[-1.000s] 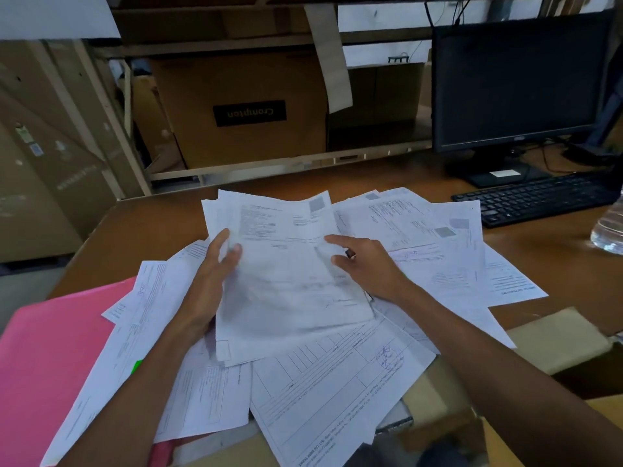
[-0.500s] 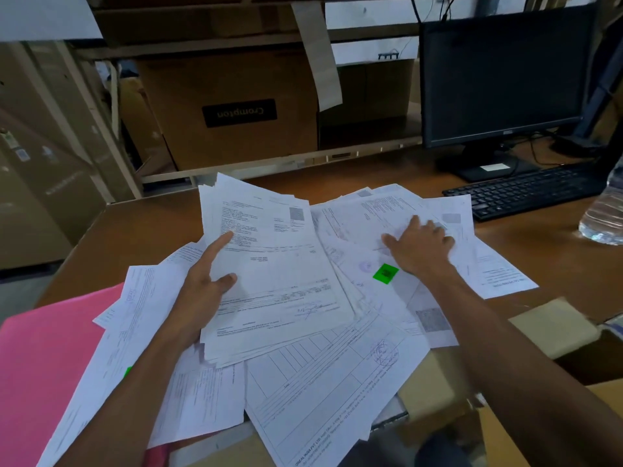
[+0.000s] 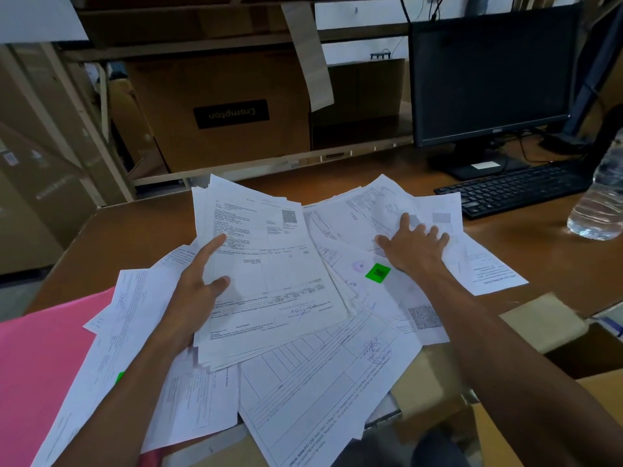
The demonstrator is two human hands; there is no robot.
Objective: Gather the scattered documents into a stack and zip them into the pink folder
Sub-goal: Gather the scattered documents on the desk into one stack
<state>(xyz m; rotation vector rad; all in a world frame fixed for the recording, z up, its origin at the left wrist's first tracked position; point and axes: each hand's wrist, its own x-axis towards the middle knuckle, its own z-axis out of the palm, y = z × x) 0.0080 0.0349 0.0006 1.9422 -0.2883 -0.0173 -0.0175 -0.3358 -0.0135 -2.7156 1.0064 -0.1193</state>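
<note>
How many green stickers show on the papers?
2: one sticker on a sheet beside the right hand; another sticker peeking out beside the left forearm. More may lie under sheets.

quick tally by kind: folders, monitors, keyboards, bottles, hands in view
pink folder: 1
monitor: 1
keyboard: 1
water bottle: 1
hands: 2, left hand gripping the document stack, right hand flat on loose papers
total: 6

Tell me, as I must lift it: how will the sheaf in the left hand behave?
Probably floppy: the sheaf is thin loose sheets. Likely to fan apart, its edges already uneven, with the left hand holding one side only.
</note>
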